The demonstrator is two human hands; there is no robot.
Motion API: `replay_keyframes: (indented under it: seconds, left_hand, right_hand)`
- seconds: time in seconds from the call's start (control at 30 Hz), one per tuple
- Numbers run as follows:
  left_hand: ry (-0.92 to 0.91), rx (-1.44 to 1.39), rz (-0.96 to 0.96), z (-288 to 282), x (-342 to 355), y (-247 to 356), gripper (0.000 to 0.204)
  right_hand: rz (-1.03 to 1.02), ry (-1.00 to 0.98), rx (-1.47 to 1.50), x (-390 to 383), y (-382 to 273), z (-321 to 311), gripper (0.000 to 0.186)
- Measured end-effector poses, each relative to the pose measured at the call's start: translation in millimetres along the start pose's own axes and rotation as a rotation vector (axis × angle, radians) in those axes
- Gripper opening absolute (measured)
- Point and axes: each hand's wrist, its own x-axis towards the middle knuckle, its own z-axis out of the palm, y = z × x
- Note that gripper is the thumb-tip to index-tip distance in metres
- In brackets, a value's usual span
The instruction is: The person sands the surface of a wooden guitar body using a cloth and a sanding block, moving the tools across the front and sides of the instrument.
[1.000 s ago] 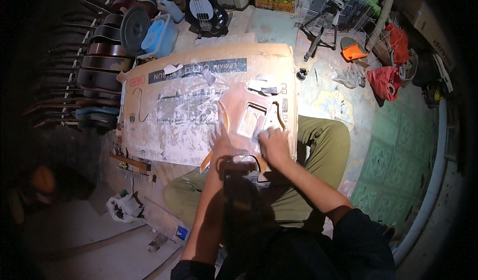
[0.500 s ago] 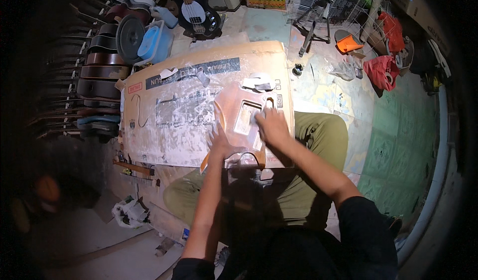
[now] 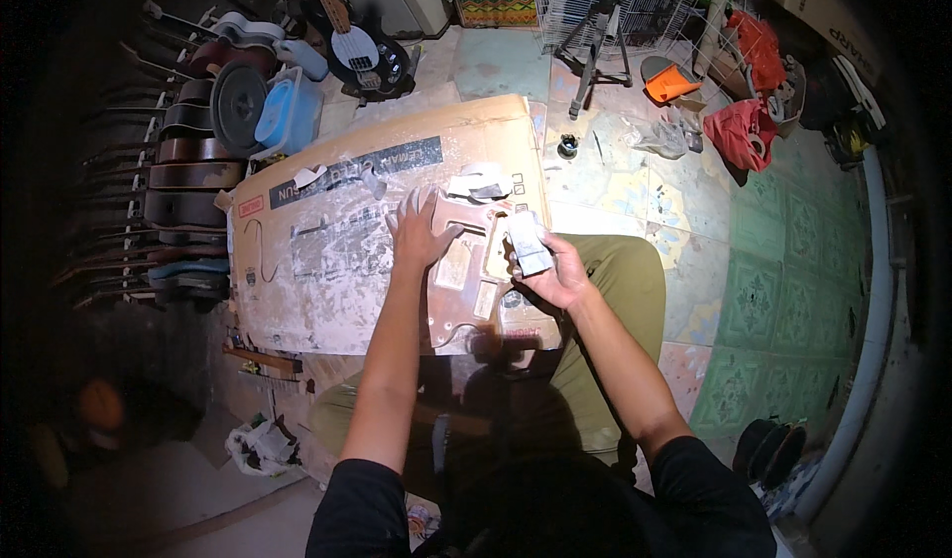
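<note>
A brown electric guitar body (image 3: 444, 315) with routed cavities lies on a flattened cardboard sheet (image 3: 332, 305) over my lap. My left hand (image 3: 421, 233) rests on its far left edge, fingers spread. In my right hand (image 3: 563, 278), palm turned up, is a folded piece of whitish sandpaper (image 3: 531, 241), gripped between thumb and fingers beside the body's right edge. Torn white and dark sandpaper scraps (image 3: 481, 187) lie on the cardboard just beyond the body.
Several guitars (image 3: 193, 176) stand in a row at the left, near a blue plastic tub (image 3: 283, 112). A black bass guitar (image 3: 362, 57) leans at the back. A tripod (image 3: 590, 47), a small dark jar (image 3: 567, 146) and a red bag (image 3: 741, 133) are on the tiles.
My left hand has moved from the body's near left side to its far left edge. My right hand has lifted off the surface and turned palm up, showing the sandpaper. The view has shifted slightly.
</note>
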Motion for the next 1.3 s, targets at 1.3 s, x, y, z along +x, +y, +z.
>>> replay_keyframes:
  seconds: [1.3]
  left_hand:
    - [0.131,-0.075,-0.587,7,-76,-70,0.051]
  right_hand:
    - [-0.724,-0.110,-2.327,93,127,68,0.035]
